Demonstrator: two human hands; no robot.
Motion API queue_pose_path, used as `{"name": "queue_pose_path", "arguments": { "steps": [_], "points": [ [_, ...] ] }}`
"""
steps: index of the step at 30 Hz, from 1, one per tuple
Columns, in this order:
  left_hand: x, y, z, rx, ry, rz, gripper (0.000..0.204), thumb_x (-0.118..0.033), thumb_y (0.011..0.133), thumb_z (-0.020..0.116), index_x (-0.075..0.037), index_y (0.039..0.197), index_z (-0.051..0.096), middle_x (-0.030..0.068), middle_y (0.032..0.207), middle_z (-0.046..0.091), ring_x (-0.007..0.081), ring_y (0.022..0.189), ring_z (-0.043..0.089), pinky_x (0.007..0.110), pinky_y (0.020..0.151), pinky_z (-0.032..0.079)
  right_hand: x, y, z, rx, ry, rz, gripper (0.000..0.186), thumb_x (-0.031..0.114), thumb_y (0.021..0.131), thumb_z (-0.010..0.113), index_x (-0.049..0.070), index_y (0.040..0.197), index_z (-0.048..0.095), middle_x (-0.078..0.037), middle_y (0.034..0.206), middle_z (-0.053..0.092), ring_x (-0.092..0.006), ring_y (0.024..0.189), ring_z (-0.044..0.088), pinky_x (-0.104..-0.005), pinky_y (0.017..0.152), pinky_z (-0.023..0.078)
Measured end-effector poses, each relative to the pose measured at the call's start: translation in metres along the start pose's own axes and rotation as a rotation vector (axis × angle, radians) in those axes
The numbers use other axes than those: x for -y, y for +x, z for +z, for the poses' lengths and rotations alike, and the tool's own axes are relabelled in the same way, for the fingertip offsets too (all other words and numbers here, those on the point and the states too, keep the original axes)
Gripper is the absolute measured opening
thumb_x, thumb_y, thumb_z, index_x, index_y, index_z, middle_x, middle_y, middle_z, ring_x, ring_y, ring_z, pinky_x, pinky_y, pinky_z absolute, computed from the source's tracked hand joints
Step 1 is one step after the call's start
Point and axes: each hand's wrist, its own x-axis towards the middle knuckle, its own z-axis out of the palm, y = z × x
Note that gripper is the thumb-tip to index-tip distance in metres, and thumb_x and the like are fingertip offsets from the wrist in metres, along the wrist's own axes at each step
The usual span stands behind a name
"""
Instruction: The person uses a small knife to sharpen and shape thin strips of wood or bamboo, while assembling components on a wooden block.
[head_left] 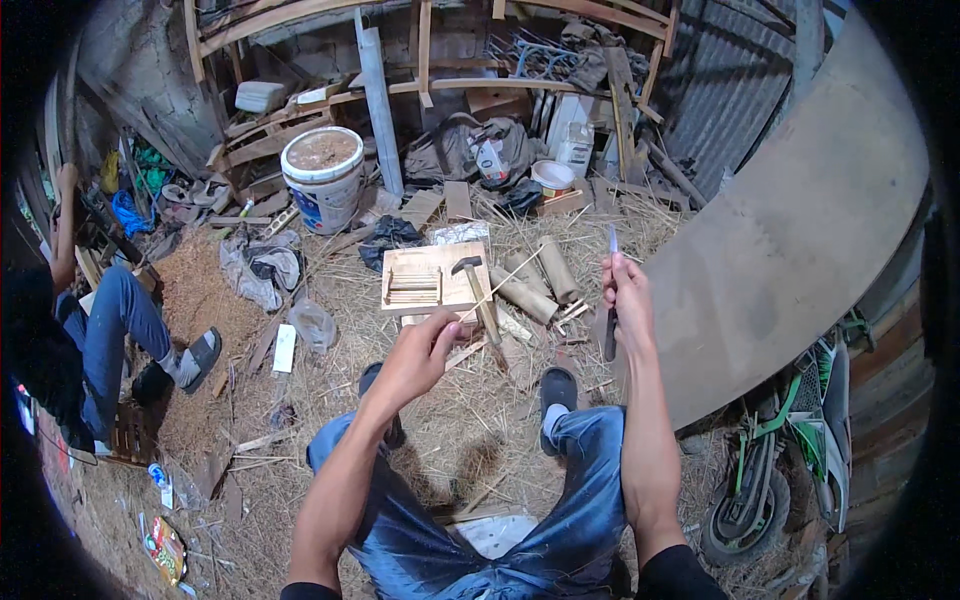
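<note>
My left hand (425, 350) pinches a thin, pale stick (497, 287), which slants up and to the right. My right hand (630, 290) is closed around a knife (610, 335); the blade points up and away, and the dark end shows below the fingers. Knife and stick are apart. Beyond my left hand lies a flat wooden board (428, 262) bearing a small frame of thin sticks (413, 288). A hammer (488, 312) rests with its head on the board's right edge. Cut bamboo tubes (525, 296) lie on the straw between my hands.
A large sheet (790, 230) leans at the right, above a green and white motorbike (790, 430). A white bucket (323, 185) stands at the back left. Another person's leg (130, 320) is at the far left. Straw, plastic bags and wood scraps litter the ground.
</note>
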Motion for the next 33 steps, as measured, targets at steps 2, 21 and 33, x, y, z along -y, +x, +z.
{"name": "queue_pose_path", "arguments": {
  "steps": [2, 21, 33],
  "points": [
    [-0.004, 0.002, 0.0, 0.004, 0.078, -0.015, 0.02, -0.019, 0.094, 0.049, -0.002, 0.099, 0.059, 0.016, 0.081, 0.064, 0.0304, 0.074, 0.063, 0.037, 0.067, 0.048, 0.002, -0.016, 0.015, 0.073, -0.042, -0.014, 0.024, 0.02, 0.096, 0.05, -0.001, 0.103, 0.059, 0.0, 0.07, 0.055, -0.0033, 0.049, 0.04, -0.0173, 0.043, 0.033],
    [-0.017, 0.007, 0.01, 0.053, 0.144, 0.104, 0.018, -0.014, 0.09, 0.055, -0.001, 0.1, 0.062, 0.0203, 0.082, 0.065, 0.0351, 0.075, 0.064, 0.038, 0.068, 0.049, -0.005, -0.028, 0.051, 0.455, 0.035, 0.261, 0.015, 0.012, 0.092, 0.056, -0.001, 0.086, 0.059, -0.002, 0.07, 0.058, -0.0023, 0.046, 0.039, -0.0168, 0.039, 0.027],
    [0.003, 0.012, 0.006, -0.149, 0.208, 0.067, 0.015, -0.013, 0.088, 0.059, 0.0, 0.093, 0.064, 0.0198, 0.07, 0.062, 0.0296, 0.058, 0.061, 0.036, 0.054, 0.045, 0.001, -0.028, 0.03, 0.153, -0.035, 0.048, 0.026, 0.03, 0.094, 0.055, 0.006, 0.099, 0.06, 0.005, 0.063, 0.048, -0.0002, 0.045, 0.035, -0.0152, 0.037, 0.026]
  ]
}}
